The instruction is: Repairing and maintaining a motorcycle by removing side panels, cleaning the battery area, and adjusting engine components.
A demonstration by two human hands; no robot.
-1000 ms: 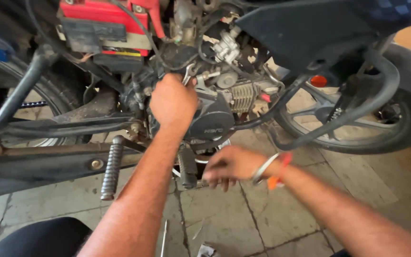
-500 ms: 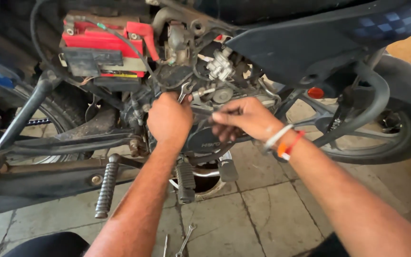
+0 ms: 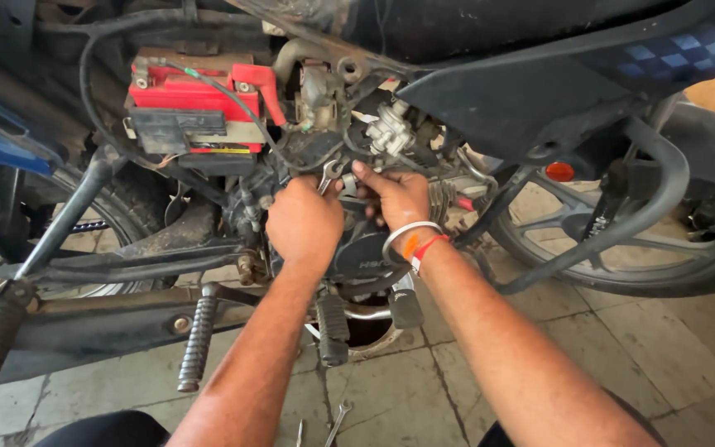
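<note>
I see the motorcycle (image 3: 490,74) filling the view, its rear wheel (image 3: 622,248) at three o'clock and the red battery (image 3: 196,103) at ten o'clock. My left hand (image 3: 304,223) sits centre, fingers curled around a spanner (image 3: 328,174) at the engine. My right hand (image 3: 399,199), just beside it, pinches the spanner's head with narrow fingers.

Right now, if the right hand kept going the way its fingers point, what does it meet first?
The right hand points up-left at the open-end spanner beside the left hand. It would probably meet the spanner's head first, though depth is unclear.
</note>
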